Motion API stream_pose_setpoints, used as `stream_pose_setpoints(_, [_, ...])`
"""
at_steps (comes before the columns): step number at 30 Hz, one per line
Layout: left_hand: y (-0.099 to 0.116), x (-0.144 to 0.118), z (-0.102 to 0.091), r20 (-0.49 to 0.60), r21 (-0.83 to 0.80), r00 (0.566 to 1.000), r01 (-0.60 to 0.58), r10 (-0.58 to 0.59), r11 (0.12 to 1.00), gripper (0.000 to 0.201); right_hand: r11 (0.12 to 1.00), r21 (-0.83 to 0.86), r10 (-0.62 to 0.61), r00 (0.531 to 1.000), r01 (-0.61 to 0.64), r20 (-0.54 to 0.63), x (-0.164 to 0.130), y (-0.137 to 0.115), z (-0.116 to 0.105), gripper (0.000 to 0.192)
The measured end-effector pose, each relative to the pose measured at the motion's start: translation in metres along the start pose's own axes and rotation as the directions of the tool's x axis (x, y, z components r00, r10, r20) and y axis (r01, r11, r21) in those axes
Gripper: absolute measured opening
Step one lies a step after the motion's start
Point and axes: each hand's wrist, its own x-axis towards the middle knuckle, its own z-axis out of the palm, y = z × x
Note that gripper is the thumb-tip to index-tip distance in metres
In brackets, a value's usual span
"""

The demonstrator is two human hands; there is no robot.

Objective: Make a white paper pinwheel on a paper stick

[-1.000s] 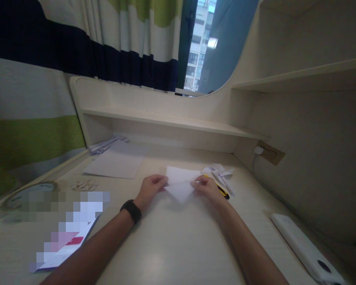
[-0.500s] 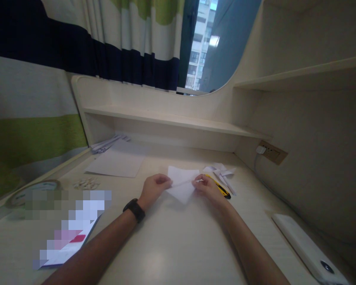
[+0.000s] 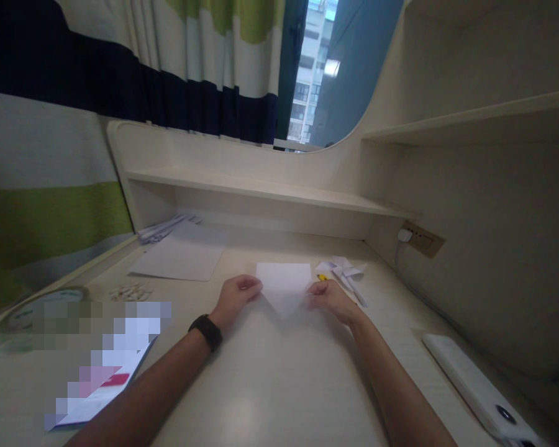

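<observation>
A white sheet of paper with a straight far edge and a point toward me is between my two hands. At its left edge, my left hand pinches the paper between thumb and fingers; a black watch is on that wrist. My right hand has its fingers closed at the right edge of the paper, slightly blurred. Just beyond the right hand, a yellow utility knife shows only in part, mostly covered by the hand. Beside it lies a folded white paper pinwheel.
White paper sheets lie at the back left. Small pale pieces sit in a pile near a tape roll. A partly blurred flat item is at front left, a white device at right. A shelf spans the back.
The paper has turned from a creased, tilted shape to a smoother one with its point toward me. Both hands have shifted slightly, and the right now covers more of the knife. The view moved slightly.
</observation>
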Motion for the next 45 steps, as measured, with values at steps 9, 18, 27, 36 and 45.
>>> stream_pose_setpoints(9, [0.009,-0.004,0.000,0.055,-0.004,0.998,-0.002,0.003,1.000,0.022,0.991,0.126,-0.028,0.991,0.044,-0.129,0.009,0.018,0.017,0.033])
stream_pose_setpoints(18, [0.002,-0.003,0.001,0.047,0.050,0.996,-0.073,0.071,0.996,0.037,0.990,0.112,-0.046,0.955,0.082,-0.294,0.022,0.038,0.023,0.037])
stream_pose_setpoints(27, [0.008,-0.006,0.007,-0.050,0.179,0.990,-0.118,0.129,0.977,0.019,0.984,0.126,-0.074,0.938,0.123,-0.339,0.027,0.047,0.026,0.038])
stream_pose_setpoints(36, [0.007,-0.004,0.008,-0.058,0.171,0.990,-0.119,0.130,0.978,0.018,0.980,0.141,-0.086,0.940,0.139,-0.331,0.026,0.046,0.027,0.037])
stream_pose_setpoints(45, [0.005,-0.004,0.008,-0.035,0.158,0.990,-0.131,0.138,0.979,0.019,0.977,0.147,-0.094,0.932,0.154,-0.350,0.026,0.046,0.028,0.037])
